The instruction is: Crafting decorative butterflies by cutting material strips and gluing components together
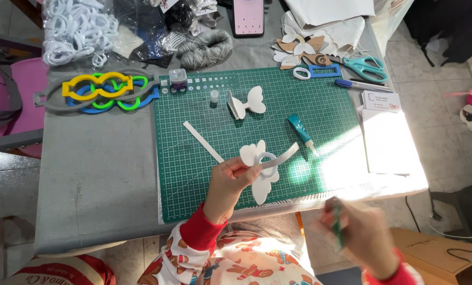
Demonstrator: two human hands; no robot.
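White bow piece pinched over the cutting mat

White bow-shaped cutout of thin foam [258, 170], with a white strip looped around its middle [276, 158], is held up above the near part of the green gridded cutting mat [204, 174]. The left hand [229, 182] has its fingers curled closed, thumb and fingertips pinching the cutout at its left side where the loop sits; one end of the strip sticks out to the right. A loose white strip [202, 141] lies flat on the mat just left of the hand.

Further right, the right hand [360, 232] hovers off the table's near edge, fingers closed around a slim green object [337, 224]. Motion blur smears both hand and object, so what that object is cannot be made out. Its wrist is cut off by the bottom edge, and only red cuffs of the sleeves show clearly.
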